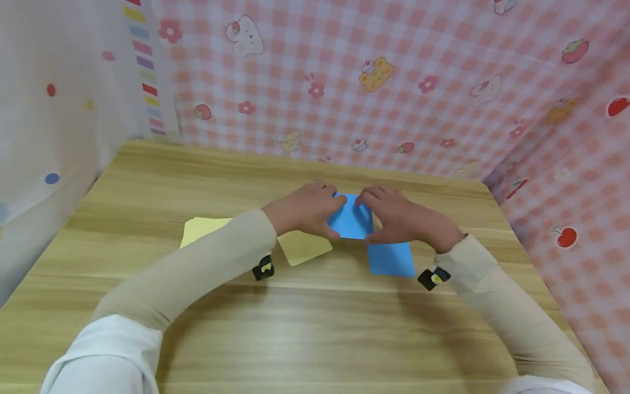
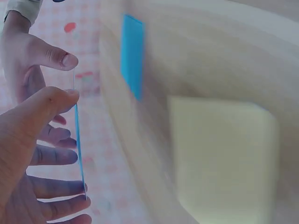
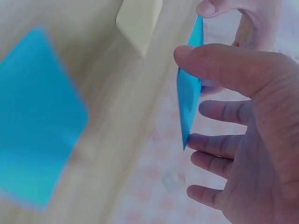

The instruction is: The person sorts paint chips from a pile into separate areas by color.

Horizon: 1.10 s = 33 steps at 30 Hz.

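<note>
A thin blue card (image 1: 351,221) is held up above the table between both hands. My left hand (image 1: 310,210) grips its left side, thumb on the near edge and fingers on the far edge. The right hand (image 1: 396,216) grips the other side the same way. Seen from the left wrist, the held card (image 2: 78,135) is edge-on and thin. On the table below and to the right lies another blue card (image 1: 392,260), partly covered by the right hand. Near the left hand lies a pale yellow card (image 1: 304,249), its upper part hidden.
Farther left on the wooden table (image 1: 275,323), a second yellow piece (image 1: 199,227) shows from behind the left sleeve (image 1: 197,268). Pink checked cloth (image 1: 315,71) hangs along the back edge and right side. White cloth (image 1: 54,109) hangs at the left.
</note>
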Tool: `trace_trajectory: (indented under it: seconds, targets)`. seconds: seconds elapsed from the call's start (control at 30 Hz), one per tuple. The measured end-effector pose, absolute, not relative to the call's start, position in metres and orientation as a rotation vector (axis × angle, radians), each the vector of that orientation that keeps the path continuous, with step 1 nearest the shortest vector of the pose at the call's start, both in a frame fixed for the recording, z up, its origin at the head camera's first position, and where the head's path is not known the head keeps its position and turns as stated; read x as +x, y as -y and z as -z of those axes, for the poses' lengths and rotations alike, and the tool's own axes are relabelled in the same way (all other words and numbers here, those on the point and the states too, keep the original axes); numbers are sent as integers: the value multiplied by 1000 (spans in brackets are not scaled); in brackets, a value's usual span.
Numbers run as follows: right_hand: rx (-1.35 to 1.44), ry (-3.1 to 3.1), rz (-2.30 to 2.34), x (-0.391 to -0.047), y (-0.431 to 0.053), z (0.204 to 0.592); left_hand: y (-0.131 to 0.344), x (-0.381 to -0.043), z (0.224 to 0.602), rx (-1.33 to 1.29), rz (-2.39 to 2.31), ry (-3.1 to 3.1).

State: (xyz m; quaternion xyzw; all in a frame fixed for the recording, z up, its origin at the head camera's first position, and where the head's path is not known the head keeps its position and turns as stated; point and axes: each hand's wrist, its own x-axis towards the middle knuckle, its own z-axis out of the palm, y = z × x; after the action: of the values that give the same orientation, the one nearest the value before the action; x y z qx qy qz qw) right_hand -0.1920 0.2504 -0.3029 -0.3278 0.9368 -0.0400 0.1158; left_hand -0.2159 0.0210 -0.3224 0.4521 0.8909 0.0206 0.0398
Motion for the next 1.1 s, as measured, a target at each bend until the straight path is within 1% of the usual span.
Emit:
trace_trajectory:
  seconds: [0.13, 0.3, 0.5, 0.67, 0.77, 0.87, 1.0, 1.1]
  targets:
    - [-921, -2771, 109, -178, -285, 296, -61, -216, 314, 1436, -13, -2674]
    - [-898, -2775, 110, -162, -314, 314, -98, -214, 327, 1481, -35, -2621]
    - [-860, -2769, 83, -152, -324, 350, -115, -206, 363, 1401, -61, -2581]
    - [-853, -2779, 46, -146, -329, 363, -119, -196, 382, 1407, 0, -2612]
    - [-864, -2790, 32, -147, -331, 358, -116, -198, 379, 1420, -3, -2631]
    - [-862, -2792, 46, -154, -327, 342, -101, -207, 364, 1399, -45, -2630]
    - [-882, -2792, 42, -168, -315, 315, -63, -226, 341, 1317, -81, -2662]
    - [-984, -2769, 8, -184, -287, 300, -19, -235, 329, 1228, -49, -2717]
